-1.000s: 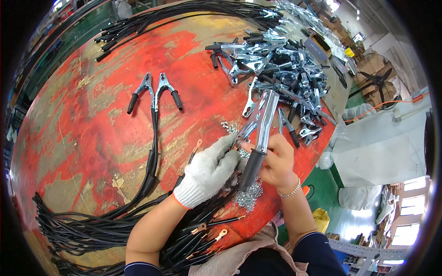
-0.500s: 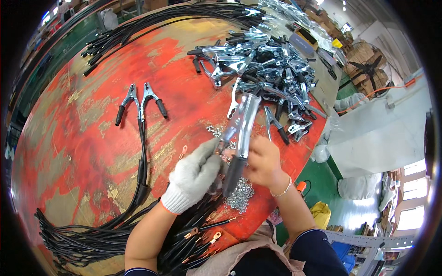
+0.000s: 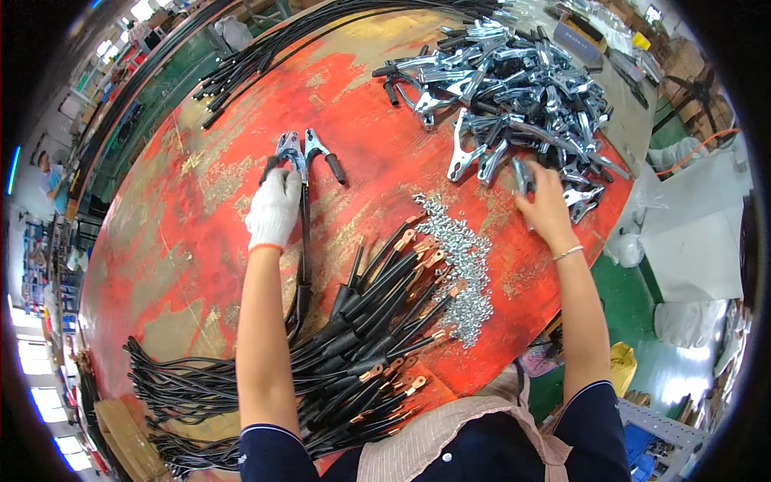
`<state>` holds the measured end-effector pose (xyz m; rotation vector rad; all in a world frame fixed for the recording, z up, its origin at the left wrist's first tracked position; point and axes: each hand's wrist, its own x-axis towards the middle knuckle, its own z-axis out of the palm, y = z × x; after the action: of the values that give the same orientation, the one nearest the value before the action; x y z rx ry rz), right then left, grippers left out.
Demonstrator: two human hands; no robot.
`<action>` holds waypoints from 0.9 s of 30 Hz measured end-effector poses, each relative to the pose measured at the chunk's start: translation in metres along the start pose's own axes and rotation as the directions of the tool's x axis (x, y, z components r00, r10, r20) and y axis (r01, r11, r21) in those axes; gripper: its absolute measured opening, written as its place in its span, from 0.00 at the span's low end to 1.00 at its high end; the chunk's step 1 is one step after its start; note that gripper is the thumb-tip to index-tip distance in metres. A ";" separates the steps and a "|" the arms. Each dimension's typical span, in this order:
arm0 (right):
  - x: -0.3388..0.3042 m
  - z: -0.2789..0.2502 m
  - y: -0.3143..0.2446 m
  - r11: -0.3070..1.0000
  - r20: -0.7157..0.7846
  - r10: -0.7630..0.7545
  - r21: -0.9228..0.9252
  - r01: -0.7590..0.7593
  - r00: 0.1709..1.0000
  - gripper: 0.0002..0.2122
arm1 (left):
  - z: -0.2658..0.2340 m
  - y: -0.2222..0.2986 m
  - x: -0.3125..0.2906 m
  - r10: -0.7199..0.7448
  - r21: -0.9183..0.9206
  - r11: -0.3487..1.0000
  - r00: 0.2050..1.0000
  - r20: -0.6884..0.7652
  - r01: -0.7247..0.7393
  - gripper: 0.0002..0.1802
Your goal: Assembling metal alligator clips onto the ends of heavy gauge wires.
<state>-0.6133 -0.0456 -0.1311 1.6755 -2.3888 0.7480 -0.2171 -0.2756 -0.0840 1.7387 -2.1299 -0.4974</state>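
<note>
My left hand (image 3: 273, 210), in a white knit glove, is closed at the black-handled end of a silver spring clamp (image 3: 291, 151) on the left of the table. Its fingertips are partly hidden by the glove. Right beside it lies another clamp (image 3: 319, 151), jaws pointing away from me. A black cable (image 3: 304, 233) runs from these clamps toward me. My bare right hand (image 3: 548, 205) has thumb and fingers around a silver clamp (image 3: 522, 175) at the near edge of the clamp pile (image 3: 514, 88).
Black cables with copper ring lugs (image 3: 409, 265) lie in bundles nearest me. A heap of small metal nuts (image 3: 466, 277) is spread beside the lugs. More black cables (image 3: 281, 52) run along the far edge. The red, worn tabletop (image 3: 225, 265) curves down on the right, above a green floor.
Both hands were together mid-table, working on a clamp. Now they are apart: my left has gone to the clamps at left, my right to the pile. The head view has shifted.
</note>
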 end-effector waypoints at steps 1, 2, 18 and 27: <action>-0.002 -0.004 0.002 0.992 -0.044 -0.007 0.129 0.013 0.999 0.29 | -0.011 0.016 -0.012 0.064 0.100 0.994 0.990 -0.128 -0.051 0.19; -0.005 -0.018 -0.011 0.963 -0.018 0.133 0.239 -0.125 0.991 0.29 | -0.017 0.032 -0.026 0.137 0.196 0.976 0.961 -0.241 -0.091 0.18; -0.042 -0.043 -0.066 -0.699 0.404 0.136 0.686 -0.202 0.904 0.16 | 0.012 0.068 -0.093 0.396 0.142 0.839 0.769 0.502 -0.525 0.16; -0.051 -0.056 -0.115 -0.744 0.483 0.159 0.632 -0.218 0.861 0.21 | 0.036 0.083 -0.084 0.230 0.175 0.941 0.927 0.296 -0.289 0.14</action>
<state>-0.4996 -0.0062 -0.0647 0.2700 -1.0764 4.1667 -0.2900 -0.1757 -0.0800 1.5255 -2.6527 -0.4664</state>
